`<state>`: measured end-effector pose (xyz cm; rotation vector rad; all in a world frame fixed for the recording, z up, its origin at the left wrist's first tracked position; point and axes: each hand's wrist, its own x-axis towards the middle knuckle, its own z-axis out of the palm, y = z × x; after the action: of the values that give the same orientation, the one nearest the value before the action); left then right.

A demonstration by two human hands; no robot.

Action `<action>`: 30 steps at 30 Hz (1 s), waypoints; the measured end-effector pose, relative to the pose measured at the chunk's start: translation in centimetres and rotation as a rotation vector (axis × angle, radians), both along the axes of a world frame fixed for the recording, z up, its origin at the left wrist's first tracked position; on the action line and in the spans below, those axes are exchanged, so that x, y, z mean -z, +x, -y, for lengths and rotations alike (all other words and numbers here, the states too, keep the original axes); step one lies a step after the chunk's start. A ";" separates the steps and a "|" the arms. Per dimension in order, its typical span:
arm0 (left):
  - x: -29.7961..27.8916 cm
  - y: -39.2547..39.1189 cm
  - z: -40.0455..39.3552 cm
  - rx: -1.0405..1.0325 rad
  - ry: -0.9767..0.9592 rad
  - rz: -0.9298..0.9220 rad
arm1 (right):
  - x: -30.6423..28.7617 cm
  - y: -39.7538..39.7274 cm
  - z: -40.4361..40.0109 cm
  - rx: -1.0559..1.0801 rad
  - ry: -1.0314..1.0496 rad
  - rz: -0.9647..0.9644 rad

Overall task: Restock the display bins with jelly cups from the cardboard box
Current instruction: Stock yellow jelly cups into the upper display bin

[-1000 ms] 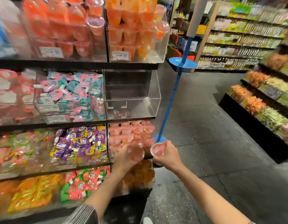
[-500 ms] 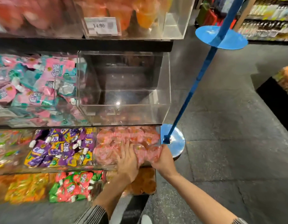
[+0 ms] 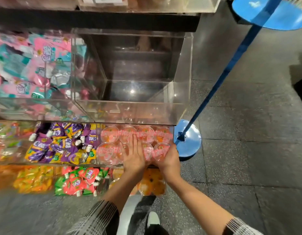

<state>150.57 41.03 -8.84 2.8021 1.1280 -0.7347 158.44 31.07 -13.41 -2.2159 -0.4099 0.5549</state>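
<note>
Left hand (image 3: 133,156) over jelly cups (image 3: 145,135) (blurred)

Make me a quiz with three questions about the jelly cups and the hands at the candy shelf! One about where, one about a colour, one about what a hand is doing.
1. Where is the empty clear bin?
A. Right above the bin of pink jelly cups
B. On the floor
C. Below the orange cups

2. What colour is the pole beside the shelf?
A. Red
B. Blue
C. Green

3. What is the left hand doing?
A. Hanging at the person's side
B. Gripping the pole
C. Lying flat, fingers straight, on the cups

Answers:
1 A, the empty bin sits on the shelf directly over the pink cups.
2 B, the pole and its round base are blue.
3 C, its straight fingers rest on the cups, while the right hand holds a cup at the bin's right end.
</note>
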 end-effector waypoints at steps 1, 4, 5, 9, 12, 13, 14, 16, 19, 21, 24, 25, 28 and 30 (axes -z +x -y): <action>0.1 -0.1 -0.1 0.010 0.007 -0.002 | 0.3 -0.1 0.0 0.000 -0.021 -0.005; 0.2 -0.1 -0.3 0.011 -0.012 0.022 | 0.3 -0.2 -0.1 -0.011 -0.048 -0.007; 0.1 0.0 -0.4 0.003 -0.025 0.020 | 0.1 -0.2 -0.1 -0.015 -0.059 0.010; -0.4 0.0 -0.5 -0.010 -0.088 0.020 | -1.1 0.0 -0.2 -0.065 -0.130 0.002; -1.1 -0.7 -0.8 -0.030 -0.151 0.072 | -2.2 -0.1 -0.1 -0.110 -0.155 0.002; -1.4 -1.0 -0.9 -0.024 -0.164 0.094 | -2.5 -0.3 -0.1 -0.137 -0.171 0.020; -1.7 -1.4 -1.0 -0.023 -0.184 0.127 | -2.8 -0.4 0.0 -0.167 -0.203 0.054; -2.5 -2.4 -1.3 -0.057 -0.246 0.226 | -3.5 -0.9 0.2 -0.214 -0.273 0.125; -3.8 -4.4 -1.4 -0.113 -0.289 0.382 | -4.9 -1.6 0.3 -0.210 -0.370 0.186; -4.6 -6.2 -1.6 -0.136 -0.304 0.453 | -5.9 -2.4 0.3 -0.163 -0.392 0.209; -5.9 -9.0 -1.9 -0.165 -0.352 0.461 | -8.0 -4.1 0.1 -0.061 -0.215 0.145; -6.4 -10.2 -2.0 -0.183 -0.362 0.450 | -8.7 -4.9 -0.3 -0.032 -0.132 0.150; -8.1 -15.4 -2.5 -0.205 -0.394 0.380 | -10.5 -8.6 -2.2 -0.216 -0.221 0.231; -9.2 -20.0 -2.8 -0.216 -0.384 0.299 | -13.0 -12.6 -3.8 -0.556 -0.411 0.295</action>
<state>130.57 43.83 0.36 2.3293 1.0773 -0.4369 145.84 34.85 -0.46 -2.5890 -1.1793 0.6413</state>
